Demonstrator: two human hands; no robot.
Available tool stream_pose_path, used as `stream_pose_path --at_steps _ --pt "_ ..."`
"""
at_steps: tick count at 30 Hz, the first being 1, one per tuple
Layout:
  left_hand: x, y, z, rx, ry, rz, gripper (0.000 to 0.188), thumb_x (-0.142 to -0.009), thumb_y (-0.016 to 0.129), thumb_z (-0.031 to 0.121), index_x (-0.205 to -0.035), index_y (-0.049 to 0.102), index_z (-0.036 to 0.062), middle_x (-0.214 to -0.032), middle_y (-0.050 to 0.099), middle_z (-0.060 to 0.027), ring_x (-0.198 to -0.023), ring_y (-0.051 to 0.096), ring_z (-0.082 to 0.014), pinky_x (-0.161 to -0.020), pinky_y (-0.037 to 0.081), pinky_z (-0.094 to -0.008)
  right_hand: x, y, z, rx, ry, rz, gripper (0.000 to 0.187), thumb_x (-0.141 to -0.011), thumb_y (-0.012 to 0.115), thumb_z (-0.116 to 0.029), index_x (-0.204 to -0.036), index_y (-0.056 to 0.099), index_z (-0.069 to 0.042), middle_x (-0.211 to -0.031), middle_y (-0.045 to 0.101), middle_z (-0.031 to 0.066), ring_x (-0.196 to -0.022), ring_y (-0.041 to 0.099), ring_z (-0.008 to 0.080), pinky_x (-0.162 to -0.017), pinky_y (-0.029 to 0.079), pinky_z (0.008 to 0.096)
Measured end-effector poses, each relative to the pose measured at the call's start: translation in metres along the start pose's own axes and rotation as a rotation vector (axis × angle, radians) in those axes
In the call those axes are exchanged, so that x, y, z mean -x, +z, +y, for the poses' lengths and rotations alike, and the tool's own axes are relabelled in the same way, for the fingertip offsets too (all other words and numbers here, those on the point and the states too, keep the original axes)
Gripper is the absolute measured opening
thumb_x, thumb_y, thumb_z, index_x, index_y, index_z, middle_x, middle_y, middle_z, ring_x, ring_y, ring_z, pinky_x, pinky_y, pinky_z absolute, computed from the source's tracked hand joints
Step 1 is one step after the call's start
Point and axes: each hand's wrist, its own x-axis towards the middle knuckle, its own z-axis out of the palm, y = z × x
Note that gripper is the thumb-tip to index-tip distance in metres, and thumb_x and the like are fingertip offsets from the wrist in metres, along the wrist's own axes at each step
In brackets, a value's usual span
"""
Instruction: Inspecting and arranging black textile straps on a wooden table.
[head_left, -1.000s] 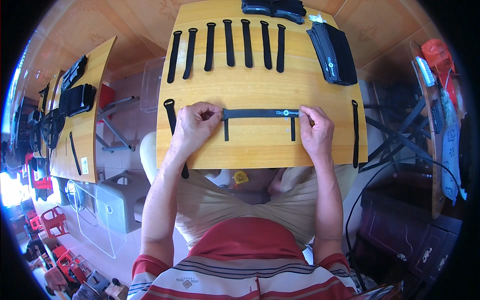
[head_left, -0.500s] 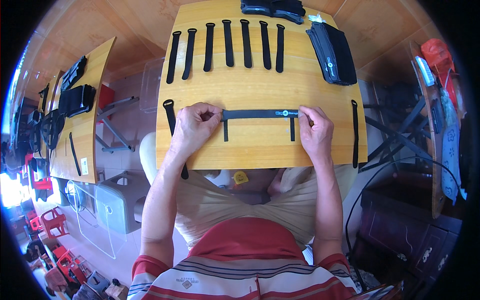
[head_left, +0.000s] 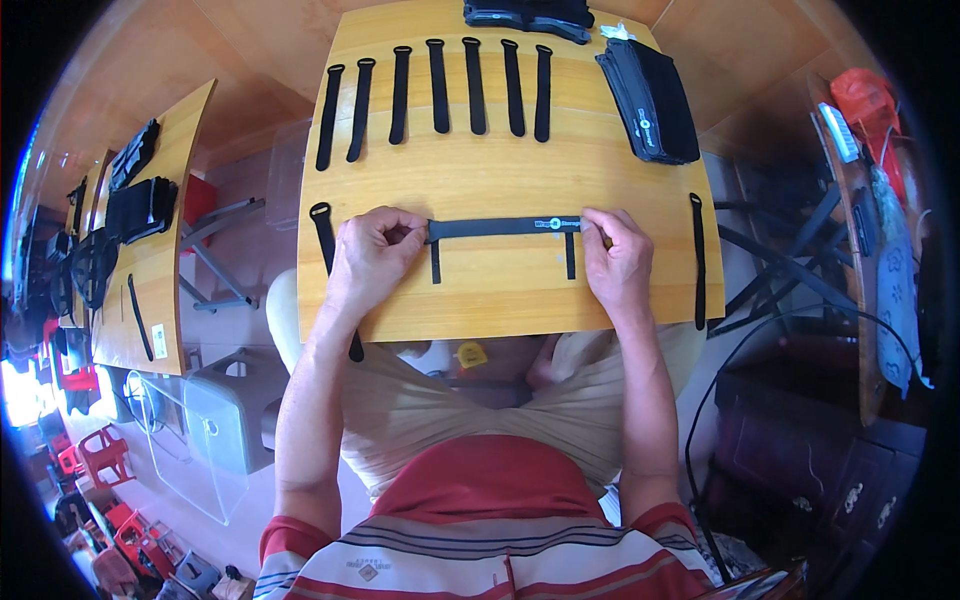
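Note:
A black fabric strap (head_left: 490, 228) with a pale printed label near its right end stretches level across the wooden table (head_left: 480, 300). My left hand (head_left: 375, 255) pinches its left end, and the fingers of my right hand (head_left: 617, 260) close on the other end. Two short dark strips, a left one (head_left: 436, 263) and a right one (head_left: 571, 258), lie upright just below the strap. Beside my left wrist is a looped black strap (head_left: 322, 232), partly covered by my forearm. Another looped strap (head_left: 698, 262) lies along the right table edge.
Several looped black straps (head_left: 439, 88) form a row across the far half. A black strap stack (head_left: 665, 100) sits at the far right, near a dark bundle (head_left: 530, 18) at the back edge. A second table (head_left: 150, 285) stands left; a black cable (head_left: 690, 440) curves at right.
The whole view has shifted slightly, with the table sitting a little further left in the picture. Both hands keep their hold on the strap, which stays in place over the two strips.

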Motion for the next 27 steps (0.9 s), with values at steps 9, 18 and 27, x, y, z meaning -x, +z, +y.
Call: stream_pose_path --at_steps 9,18,27 --pt "-0.0002 0.001 0.0004 -0.019 0.0 0.001 0.016 -0.088 0.076 0.007 -0.098 0.075 -0.0041 -0.078 0.075 -0.0103 -0.069 0.069 -0.0103 -0.067 0.055 -0.0268 0.0013 -0.0008 -0.0004 0.026 0.003 -0.007 0.009 -0.09 0.068 0.001 -0.097 0.071 0.004 -0.089 0.07 0.018 -0.079 0.07 0.0344 -0.071 0.055 0.0404" --pt "0.0016 0.0029 0.0033 -0.068 0.057 0.031 0.014 -0.087 0.075 0.006 -0.096 0.075 -0.0041 -0.08 0.075 -0.0121 -0.069 0.071 -0.0138 -0.067 0.056 -0.0286 0.0023 0.001 -0.0019 0.123 -0.094 -0.004 0.013 -0.087 0.067 0.004 -0.099 0.07 0.003 -0.091 0.069 0.0172 -0.082 0.069 0.0352 -0.073 0.056 0.0419" --pt "0.0005 0.0028 0.0002 -0.098 0.118 0.044 0.013 -0.084 0.074 0.006 -0.094 0.075 -0.0035 -0.084 0.074 -0.0162 -0.073 0.074 -0.0227 -0.069 0.057 -0.0318 0.0031 0.0039 -0.0028 0.209 -0.15 -0.007 0.013 -0.086 0.066 0.005 -0.099 0.07 0.004 -0.09 0.068 0.0176 -0.083 0.069 0.0352 -0.074 0.057 0.0428"
